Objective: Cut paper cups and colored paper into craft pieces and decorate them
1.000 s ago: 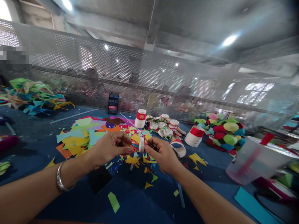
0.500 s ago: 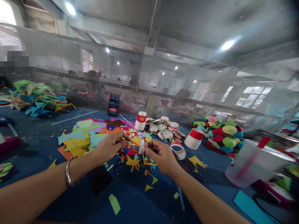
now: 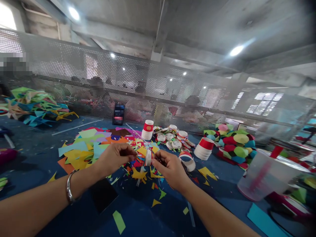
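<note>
My right hand grips a cut-off paper cup base, a short white ring turned on edge. A thin dark metal tool also shows between its fingers; its kind is unclear. Just left of the cup base, apart from it, my left hand is closed with thumb and fingertips together. Anything in that pinch is too small to make out. Below and behind both hands lie colored paper scraps. A cut cup ring rests on its side right of my right hand.
Red-and-white cup stacks stand beyond, beside a pile of cup bases. Paper sheets lie left, cut paper farther back. At right are paper balls and a plastic cup. A mesh screen borders the table.
My left hand has drawn its outstretched fingers in to a pinch and dipped slightly beside the cup base. My right hand still holds the cup base in nearly the same place.
</note>
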`<state>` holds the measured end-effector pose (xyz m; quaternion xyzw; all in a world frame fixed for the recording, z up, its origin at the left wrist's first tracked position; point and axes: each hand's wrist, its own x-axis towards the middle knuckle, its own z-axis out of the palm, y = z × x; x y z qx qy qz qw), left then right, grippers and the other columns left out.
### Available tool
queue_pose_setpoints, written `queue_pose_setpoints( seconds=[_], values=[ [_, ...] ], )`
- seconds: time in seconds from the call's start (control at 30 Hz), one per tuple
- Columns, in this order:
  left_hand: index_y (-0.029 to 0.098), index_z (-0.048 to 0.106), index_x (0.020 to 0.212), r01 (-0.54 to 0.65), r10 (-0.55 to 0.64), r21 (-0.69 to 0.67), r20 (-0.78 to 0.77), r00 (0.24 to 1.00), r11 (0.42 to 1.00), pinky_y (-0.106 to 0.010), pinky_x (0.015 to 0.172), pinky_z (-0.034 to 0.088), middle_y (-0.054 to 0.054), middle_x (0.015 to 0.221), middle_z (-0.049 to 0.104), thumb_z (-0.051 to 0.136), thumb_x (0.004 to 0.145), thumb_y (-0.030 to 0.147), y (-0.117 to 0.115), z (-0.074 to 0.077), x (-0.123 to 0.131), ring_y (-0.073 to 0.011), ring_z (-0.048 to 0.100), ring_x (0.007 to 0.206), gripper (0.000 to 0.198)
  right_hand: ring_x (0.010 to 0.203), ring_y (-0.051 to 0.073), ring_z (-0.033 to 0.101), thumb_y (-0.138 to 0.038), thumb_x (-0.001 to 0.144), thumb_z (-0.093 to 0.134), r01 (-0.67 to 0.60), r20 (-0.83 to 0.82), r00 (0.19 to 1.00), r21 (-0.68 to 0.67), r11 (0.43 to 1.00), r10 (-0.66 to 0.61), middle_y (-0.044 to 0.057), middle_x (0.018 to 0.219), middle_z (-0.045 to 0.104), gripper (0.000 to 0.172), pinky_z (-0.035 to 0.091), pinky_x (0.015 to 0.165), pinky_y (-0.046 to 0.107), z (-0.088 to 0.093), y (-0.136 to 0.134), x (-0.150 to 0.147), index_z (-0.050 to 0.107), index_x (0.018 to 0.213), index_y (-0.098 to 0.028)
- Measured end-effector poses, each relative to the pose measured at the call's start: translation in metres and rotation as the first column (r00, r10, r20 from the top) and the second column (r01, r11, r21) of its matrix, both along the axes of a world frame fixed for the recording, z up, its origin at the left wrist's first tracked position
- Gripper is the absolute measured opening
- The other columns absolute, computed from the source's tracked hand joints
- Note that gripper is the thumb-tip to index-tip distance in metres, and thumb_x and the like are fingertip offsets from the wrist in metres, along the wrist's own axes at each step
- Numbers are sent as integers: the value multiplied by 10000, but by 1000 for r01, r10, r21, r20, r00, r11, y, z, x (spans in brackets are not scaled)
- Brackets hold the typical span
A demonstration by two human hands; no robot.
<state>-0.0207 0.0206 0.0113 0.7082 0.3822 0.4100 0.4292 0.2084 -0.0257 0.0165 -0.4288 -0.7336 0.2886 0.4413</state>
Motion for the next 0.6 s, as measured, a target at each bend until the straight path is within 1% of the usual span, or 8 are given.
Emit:
queue_pose_setpoints(
  seconds=[0.1,0.17,0.2,0.27,0.33,0.43,0.5,0.6],
  values=[
    [183,688,763,40,-41,-71,-10,999,997,-275,663,464,-3,703,667,690,793,420,-7,0,5,-143,593,662,239,595,129,378,-322,892,607,-4,-20,1000,-6,1000,4,-31,677,458,172,319,556,257,-1,-1,0,575,781,-195],
    [186,679,795,69,-67,-120,21,998,990,-270,670,468,4,709,644,638,848,459,-13,2,9,-141,595,681,281,607,131,395,-314,894,607,-14,-40,999,-3,1000,14,-28,689,474,152,326,566,258,0,-2,-1,590,803,-194],
    [201,679,915,107,-96,-170,74,993,980,-275,712,483,-5,803,665,638,857,458,-16,3,12,-152,620,763,266,615,132,404,-307,895,605,-22,-49,999,1,1000,22,-26,696,483,142,331,573,258,1,-3,-2,597,812,-192],
    [252,603,1173,220,-166,-288,200,966,932,-308,797,505,-28,998,673,659,857,451,-22,4,16,-179,637,923,377,629,131,415,-290,901,596,-42,-63,997,7,999,43,-23,711,495,125,338,585,257,2,-6,-5,604,831,-187],
    [282,514,1296,348,-236,-369,315,919,862,-346,852,509,-42,1075,659,676,857,431,-26,4,19,-189,640,973,490,631,126,412,-277,906,585,-60,-71,996,9,998,60,-25,715,495,117,340,586,253,4,-9,-8,598,840,-181],
    [257,533,1265,468,-313,-349,417,853,812,-360,892,497,-52,1089,653,699,855,381,-27,3,21,-192,636,998,458,613,119,394,-263,899,578,-77,-61,995,21,997,78,-34,693,472,125,332,569,248,5,-14,-13,571,810,-177],
    [232,559,1229,484,-332,-300,438,835,822,-350,901,485,-55,1064,656,714,849,337,-27,2,21,-195,621,1016,424,601,116,381,-256,889,581,-85,-42,995,31,996,87,-39,671,453,131,322,558,248,5,-15,-15,559,789,-175],
    [234,522,1283,441,-299,-269,438,848,857,-343,890,473,-42,1005,658,712,840,242,-26,3,20,-181,615,971,482,613,117,386,-276,898,584,-100,-37,994,33,994,101,-34,683,461,143,327,568,250,4,-15,-16,567,805,-169]
  ],
)
